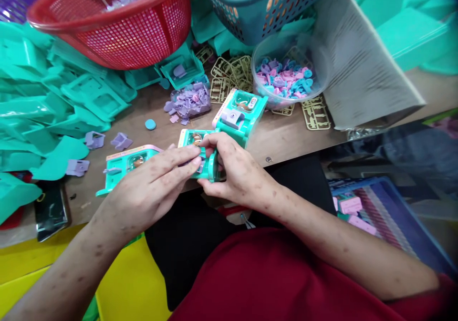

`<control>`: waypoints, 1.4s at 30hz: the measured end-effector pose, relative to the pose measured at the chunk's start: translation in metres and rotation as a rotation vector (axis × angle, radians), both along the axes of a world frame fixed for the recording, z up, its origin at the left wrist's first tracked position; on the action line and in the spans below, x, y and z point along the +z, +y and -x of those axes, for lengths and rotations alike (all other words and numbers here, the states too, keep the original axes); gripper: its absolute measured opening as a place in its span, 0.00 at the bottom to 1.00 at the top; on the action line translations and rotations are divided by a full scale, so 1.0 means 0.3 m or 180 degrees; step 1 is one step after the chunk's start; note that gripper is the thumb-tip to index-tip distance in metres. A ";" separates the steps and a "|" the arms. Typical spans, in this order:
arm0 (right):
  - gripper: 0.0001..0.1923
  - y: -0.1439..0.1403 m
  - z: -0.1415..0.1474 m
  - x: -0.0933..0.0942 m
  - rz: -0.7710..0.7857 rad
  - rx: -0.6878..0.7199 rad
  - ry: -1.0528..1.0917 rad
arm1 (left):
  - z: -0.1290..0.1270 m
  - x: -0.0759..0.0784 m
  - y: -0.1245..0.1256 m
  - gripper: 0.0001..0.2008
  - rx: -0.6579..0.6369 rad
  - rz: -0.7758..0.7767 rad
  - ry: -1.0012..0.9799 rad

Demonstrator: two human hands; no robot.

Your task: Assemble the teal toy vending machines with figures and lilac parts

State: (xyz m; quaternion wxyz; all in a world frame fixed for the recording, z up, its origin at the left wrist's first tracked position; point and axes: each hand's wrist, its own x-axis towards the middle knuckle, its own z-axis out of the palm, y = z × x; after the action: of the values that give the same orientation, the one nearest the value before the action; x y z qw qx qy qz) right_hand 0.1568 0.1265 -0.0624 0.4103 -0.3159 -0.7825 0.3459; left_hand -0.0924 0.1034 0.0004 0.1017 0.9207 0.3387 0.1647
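Between my two hands is a small teal toy housing (188, 139) with a clear window, at the table's front edge. My right hand (238, 168) is wrapped round its right end, thumb below and fingers above. My left hand (152, 180) lies over its lower left part with the fingers pressed together on it, hiding much of the toy. A similar teal toy (116, 168) lies partly behind my left hand. Just beyond my right hand stands another one (240, 116), with a lilac part on its front.
Teal shells (28, 82) are heaped at left. A red basket (114, 39), a blue-grey basket (246, 11) and a clear tub (255, 68) of small parts stand behind. Lilac pieces (189, 100) and cream sprues (317, 113) lie about. A phone (52, 211) rests at front left.
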 end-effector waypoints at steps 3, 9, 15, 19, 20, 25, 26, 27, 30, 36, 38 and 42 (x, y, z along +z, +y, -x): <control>0.32 -0.001 0.001 -0.001 -0.0018 -0.0003 0.0045 | -0.010 -0.011 -0.024 0.33 0.0248 -0.0015 -0.0074; 0.31 0.003 0.001 0.003 0.0033 0.0000 -0.0007 | -0.055 -0.035 -0.082 0.36 0.0466 -0.0330 0.0006; 0.33 0.003 0.004 0.001 -0.0136 -0.0019 0.0009 | -0.044 0.023 -0.125 0.34 0.0691 0.0159 0.0130; 0.30 0.000 0.000 0.012 -0.0135 0.0066 -0.0051 | -0.048 0.028 -0.165 0.27 0.1476 -0.0392 -0.0210; 0.29 0.000 -0.002 0.014 -0.0126 0.0081 -0.0069 | -0.051 0.020 -0.170 0.26 0.1495 -0.0475 -0.0178; 0.28 -0.002 -0.007 0.010 -0.0172 0.0118 -0.0088 | -0.070 -0.034 -0.167 0.29 0.1264 -0.0554 0.0063; 0.28 -0.003 -0.007 0.008 -0.0152 0.0119 -0.0105 | -0.074 -0.041 -0.167 0.29 0.1288 -0.0571 0.0052; 0.28 -0.004 -0.006 0.006 -0.0130 0.0119 -0.0120 | -0.079 -0.045 -0.170 0.28 0.1315 -0.0564 0.0016; 0.29 -0.009 -0.003 0.000 -0.0101 0.0121 -0.0152 | -0.096 -0.042 -0.187 0.26 0.1466 -0.0333 -0.0201; 0.33 -0.012 -0.008 -0.009 -0.0075 0.0106 -0.0104 | -0.105 -0.008 -0.186 0.23 0.2525 0.1315 -0.1304; 0.34 -0.014 -0.010 -0.010 -0.0089 0.0112 -0.0125 | -0.099 -0.001 -0.166 0.24 0.2634 0.1920 -0.1674; 0.35 -0.026 -0.012 -0.010 -0.0088 0.0088 -0.0148 | -0.087 -0.008 -0.133 0.23 0.2557 0.2596 -0.1985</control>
State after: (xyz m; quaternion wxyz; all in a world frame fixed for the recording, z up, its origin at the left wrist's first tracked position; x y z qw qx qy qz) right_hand 0.1605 0.1186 -0.0654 0.3914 -0.3074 -0.8008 0.3332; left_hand -0.0663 0.0636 -0.0021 0.4670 0.5190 0.6465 0.3076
